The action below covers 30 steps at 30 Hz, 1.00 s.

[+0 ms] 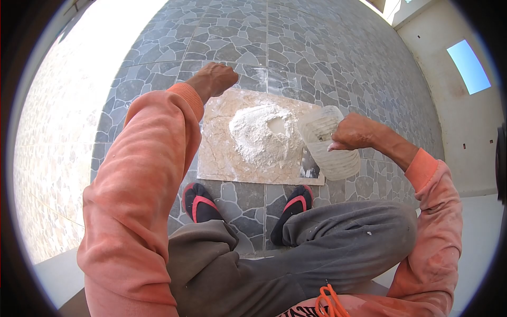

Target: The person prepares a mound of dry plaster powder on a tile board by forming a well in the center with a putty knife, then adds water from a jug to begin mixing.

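Note:
A heap of white powder (253,140) lies on a beige marbled tile slab (215,158), with a smooth hollow near its top right. My right hand (355,132) is closed around a translucent ribbed plastic container (338,164), tilted over the slab's right side. Beneath the container's left edge rests a flat metal blade (309,165), smeared with white; its far part is hidden. My left hand (215,79) is a fist just beyond the slab's far left corner, with its palm side hidden and nothing showing from it.
My feet in dark shoes with red straps (203,203) stand at the slab's near edge. Around it spreads a floor of grey stone-patterned tiles (232,31). Bright sunlight covers the left side, and a pale wall (449,105) with a window opening stands at right.

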Each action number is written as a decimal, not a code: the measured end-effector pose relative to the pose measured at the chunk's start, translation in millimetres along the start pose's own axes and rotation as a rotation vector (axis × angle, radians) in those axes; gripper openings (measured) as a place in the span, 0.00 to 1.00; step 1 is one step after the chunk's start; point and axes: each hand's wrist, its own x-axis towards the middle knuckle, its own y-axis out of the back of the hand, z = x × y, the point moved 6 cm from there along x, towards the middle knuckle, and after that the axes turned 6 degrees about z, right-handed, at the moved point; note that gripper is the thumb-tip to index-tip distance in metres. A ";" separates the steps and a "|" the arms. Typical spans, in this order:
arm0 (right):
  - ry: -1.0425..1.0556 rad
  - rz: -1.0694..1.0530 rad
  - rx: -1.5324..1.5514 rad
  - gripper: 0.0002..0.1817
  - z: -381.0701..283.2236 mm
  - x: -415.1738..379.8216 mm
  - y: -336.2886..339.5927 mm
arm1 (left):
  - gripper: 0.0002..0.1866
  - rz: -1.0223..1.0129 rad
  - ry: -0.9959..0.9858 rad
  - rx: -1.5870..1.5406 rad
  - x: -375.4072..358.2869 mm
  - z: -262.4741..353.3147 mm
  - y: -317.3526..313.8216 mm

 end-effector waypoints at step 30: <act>0.017 -0.034 -0.010 0.26 -6.8 8.6 3.2 | 0.10 0.011 -0.014 -0.007 -1.1 -0.5 1.0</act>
